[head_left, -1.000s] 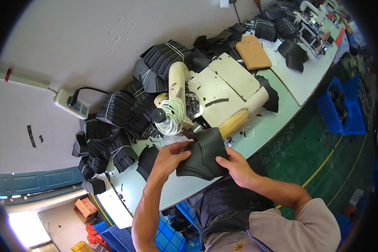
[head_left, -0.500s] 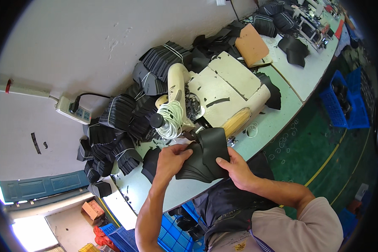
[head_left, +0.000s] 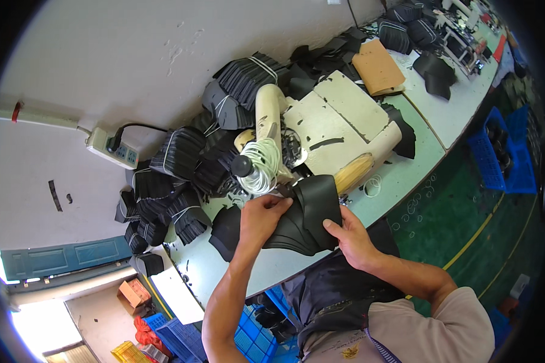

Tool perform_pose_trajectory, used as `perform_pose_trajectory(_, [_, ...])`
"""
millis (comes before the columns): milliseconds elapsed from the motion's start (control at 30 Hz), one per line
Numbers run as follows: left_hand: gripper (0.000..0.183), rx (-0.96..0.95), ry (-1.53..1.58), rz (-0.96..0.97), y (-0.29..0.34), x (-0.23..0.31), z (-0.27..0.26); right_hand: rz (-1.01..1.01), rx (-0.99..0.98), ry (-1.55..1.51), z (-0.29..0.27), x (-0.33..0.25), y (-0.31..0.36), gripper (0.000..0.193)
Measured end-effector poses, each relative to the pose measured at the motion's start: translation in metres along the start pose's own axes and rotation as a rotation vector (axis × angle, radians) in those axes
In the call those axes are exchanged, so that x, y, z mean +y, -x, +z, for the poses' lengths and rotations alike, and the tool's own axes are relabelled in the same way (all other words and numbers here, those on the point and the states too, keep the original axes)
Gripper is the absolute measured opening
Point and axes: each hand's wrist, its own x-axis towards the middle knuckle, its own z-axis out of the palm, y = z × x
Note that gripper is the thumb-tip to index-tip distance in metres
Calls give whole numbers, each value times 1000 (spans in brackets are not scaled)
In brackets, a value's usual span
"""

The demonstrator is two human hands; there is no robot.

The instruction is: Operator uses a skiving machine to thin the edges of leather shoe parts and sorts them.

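Observation:
A fanned stack of black leather-like pieces (head_left: 297, 228) is held between my hands, in front of a cream machine (head_left: 348, 112). My left hand (head_left: 261, 219) is closed at the pieces' upper left edge, thumb and fingertips pinched together beside the machine's working end. At the right side, my right hand (head_left: 352, 240) grips the top piece (head_left: 321, 202), thumb on its face and fingers behind. More flat black pieces (head_left: 226, 231) lie on the table to the left of my left hand. Just above it, a bundle of white elastic bands (head_left: 262, 166) hangs round a black knob on the machine.
Tied bundles of black pieces (head_left: 178, 151) are piled along the wall at left. An orange-brown folder (head_left: 378, 66) and loose black pieces (head_left: 435, 74) lie farther back on the table (head_left: 251, 272). A blue crate (head_left: 490, 154) stands on the green floor at right.
The view has shifted slightly, so everything sits a little to the right. My left fingertips have moved up to the stack's edge near the machine; both hands keep hold.

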Motion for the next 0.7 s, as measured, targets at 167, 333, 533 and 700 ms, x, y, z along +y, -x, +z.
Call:
perform_pose_trajectory(167, [37,-84,95,-50,6,-29,-11,-52,8,22,0,3,1,40])
perform_pose_trajectory(333, [35,-32,-63,-34,2,-3,-1,-37,-13,-21,-3,-5,2,43])
perform_pose_trajectory(533, [39,-60,-44,-12,6,-10,-9,16,65,24,5,-2,6,43])
perform_pose_trajectory(700, [36,-146,370,-2,7,-21,-6,-37,5,-16,-4,-4,4,45])
